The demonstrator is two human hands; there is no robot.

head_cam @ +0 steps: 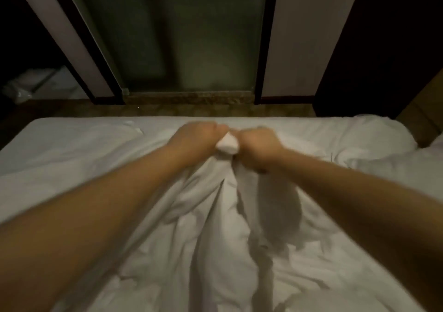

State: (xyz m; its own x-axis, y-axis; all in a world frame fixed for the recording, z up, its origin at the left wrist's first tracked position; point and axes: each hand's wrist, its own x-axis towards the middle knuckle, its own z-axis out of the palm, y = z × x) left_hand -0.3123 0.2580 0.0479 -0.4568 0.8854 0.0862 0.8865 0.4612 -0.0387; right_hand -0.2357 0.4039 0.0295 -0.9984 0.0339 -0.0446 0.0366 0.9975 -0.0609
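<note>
a: head view first. which way does the white duvet (215,227) run?
b: its gathered ridge runs lengthwise, from the near edge up to the hands, mid-bed (96,123).
a: count?
b: one duvet, two hands. left hand (196,139) and right hand (259,147) are side by side, fingers curled tight round one bunched wad of it.
a: looks?
b: white, deeply creased, lifted at the grip, a bit blurred.

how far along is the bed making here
Early on. Done: the duvet lies fairly flat at the far left. In hand: the left hand and right hand both grip a bunched fold of it. Left: deep creases run down the middle, so it needs spreading and smoothing.
</note>
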